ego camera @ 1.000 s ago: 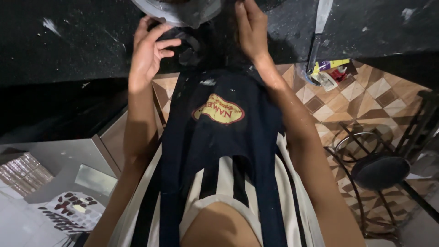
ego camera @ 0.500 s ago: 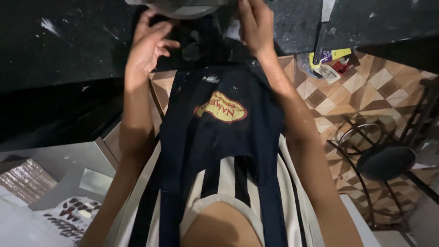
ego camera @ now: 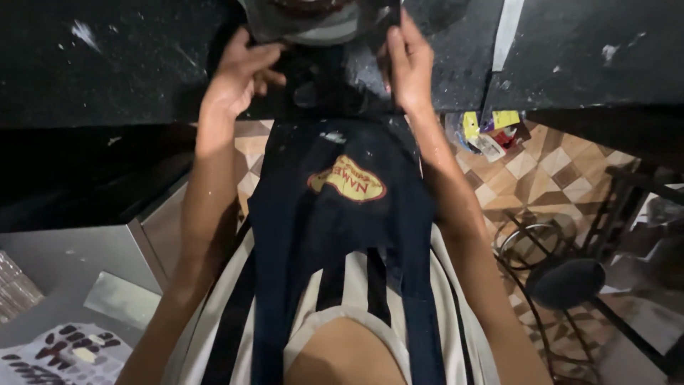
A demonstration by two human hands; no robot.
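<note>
I look down my own chest, over a dark blue apron (ego camera: pixel 342 235) with a yellow and red badge, worn over a striped shirt. A metal bowl (ego camera: pixel 313 21) sits on the black counter (ego camera: pixel 107 64) at the top edge, mostly cut off. My left hand (ego camera: pixel 239 75) is at the bowl's left side, fingers curled against its rim. My right hand (ego camera: pixel 407 60) rests upright against the bowl's right side. Whether either hand truly grips the bowl is hard to tell. The bowl's contents are barely visible.
The counter is speckled with white powder. A steel cabinet surface (ego camera: pixel 78 264) lies lower left, with a patterned bag (ego camera: pixel 64 353) at the corner. On the tiled floor to the right stand a black stool (ego camera: pixel 570 281) and some colourful packets (ego camera: pixel 491 132).
The view has tilted down and closer, so the bowl has slid toward the top edge. Both hands stay at the bowl's sides; the left fingers have curled in more.
</note>
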